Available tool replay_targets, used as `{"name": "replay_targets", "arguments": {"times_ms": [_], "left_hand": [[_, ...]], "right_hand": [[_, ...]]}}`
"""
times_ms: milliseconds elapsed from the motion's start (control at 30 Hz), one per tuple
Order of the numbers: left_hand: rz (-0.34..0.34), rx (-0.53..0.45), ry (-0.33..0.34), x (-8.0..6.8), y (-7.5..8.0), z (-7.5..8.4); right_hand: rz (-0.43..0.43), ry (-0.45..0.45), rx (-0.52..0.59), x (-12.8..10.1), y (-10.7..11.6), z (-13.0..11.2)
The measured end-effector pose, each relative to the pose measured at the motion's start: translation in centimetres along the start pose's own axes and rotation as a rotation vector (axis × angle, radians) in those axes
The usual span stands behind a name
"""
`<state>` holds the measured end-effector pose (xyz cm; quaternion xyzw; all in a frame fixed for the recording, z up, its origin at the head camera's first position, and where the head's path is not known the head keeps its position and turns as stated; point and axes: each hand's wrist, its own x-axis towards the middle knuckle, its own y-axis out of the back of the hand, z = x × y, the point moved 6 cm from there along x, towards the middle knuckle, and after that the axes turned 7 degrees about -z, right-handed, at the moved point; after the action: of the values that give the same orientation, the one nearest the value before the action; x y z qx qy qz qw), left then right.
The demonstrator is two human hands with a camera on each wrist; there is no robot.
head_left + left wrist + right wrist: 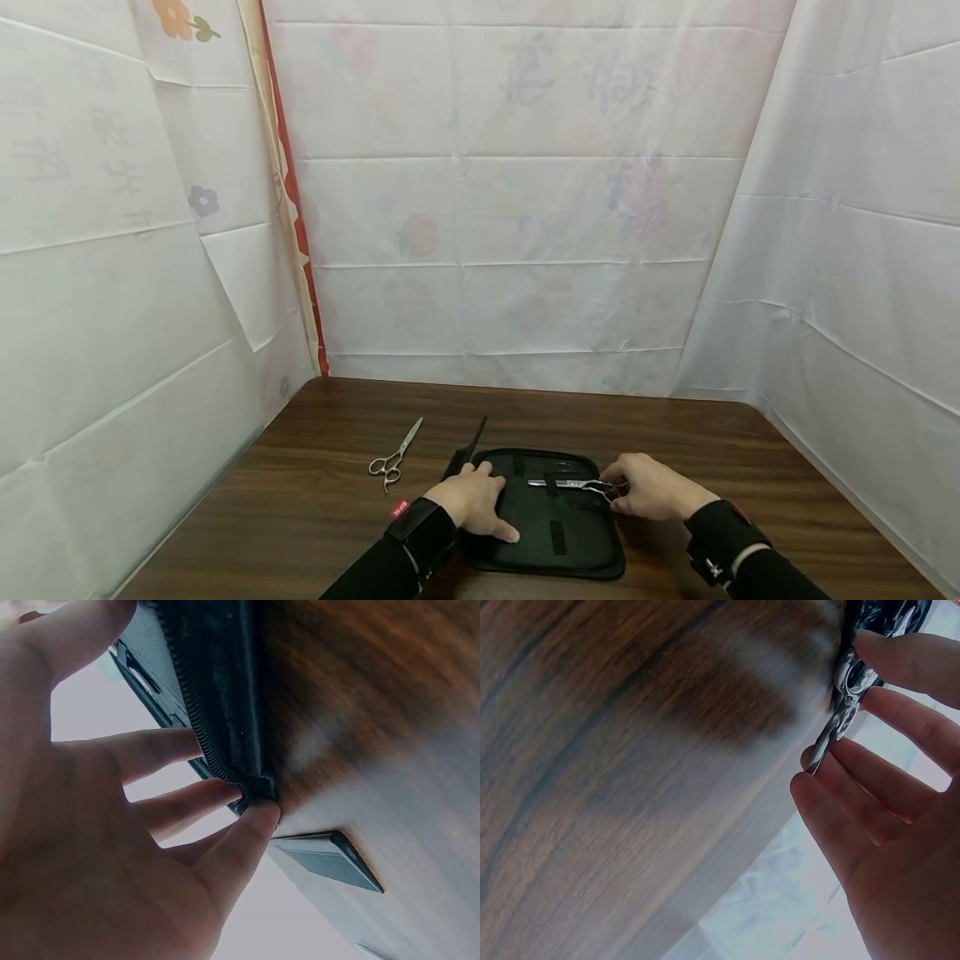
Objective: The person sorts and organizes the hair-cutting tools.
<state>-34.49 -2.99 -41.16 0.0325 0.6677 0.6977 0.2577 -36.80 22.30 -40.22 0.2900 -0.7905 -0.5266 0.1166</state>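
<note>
An open black tool case (558, 546) lies on the wooden table near the front edge. My left hand (480, 500) rests on its left half with the fingers spread. In the left wrist view those fingers (180, 799) press the zippered rim of the case (217, 690). Silver scissors (566, 484) lie across the case under a black strap. My right hand (617, 488) pinches their handle rings. The right wrist view shows the shiny scissor handles (845, 682) between my right fingers (900, 664).
A second pair of silver scissors (393, 459) lies on the table (315, 492) left of the case. A black comb (469, 446) lies between them and the case. White sheets wall the table in on three sides.
</note>
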Motion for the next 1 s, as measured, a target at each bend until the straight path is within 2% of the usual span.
{"name": "replay_targets", "arguments": {"times_ms": [733,1000], "left_hand": [[0.01,-0.003,0.003,0.1,0.1,-0.1],[0.005,-0.002,0.0,0.2,0.0,-0.1]], "right_hand": [[0.0,0.049,-0.01,0.4,-0.1,-1.0],[0.002,0.027,-0.009,0.3,-0.2,-1.1]]}}
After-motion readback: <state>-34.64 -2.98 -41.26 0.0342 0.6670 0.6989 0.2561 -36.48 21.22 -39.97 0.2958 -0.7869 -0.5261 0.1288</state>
